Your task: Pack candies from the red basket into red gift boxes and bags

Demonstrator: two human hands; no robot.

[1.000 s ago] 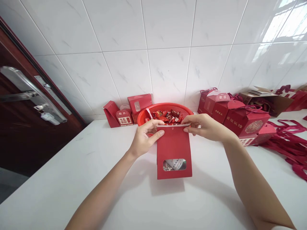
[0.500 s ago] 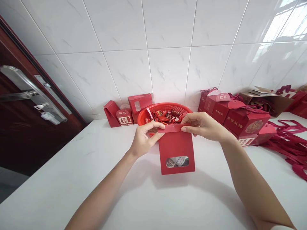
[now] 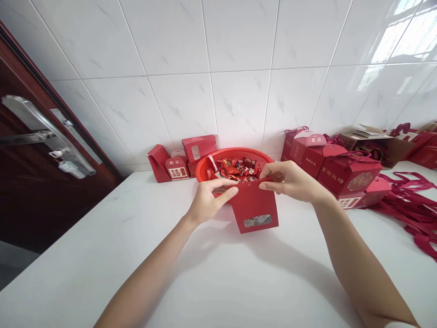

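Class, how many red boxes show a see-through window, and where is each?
2: one red box pinched in the left hand and right hand; one windowed box near the tiled wall, left of the red plastic basket. Other boxes may have hidden windows.

i look out from my own head, forward and down over the white counter (image 3: 102, 255), near enough that my left hand (image 3: 210, 198) and right hand (image 3: 288, 182) sit mid-view. i face the counter's back edge and the tiled wall (image 3: 239, 105) behind; its left edge slants down to the view's left side.
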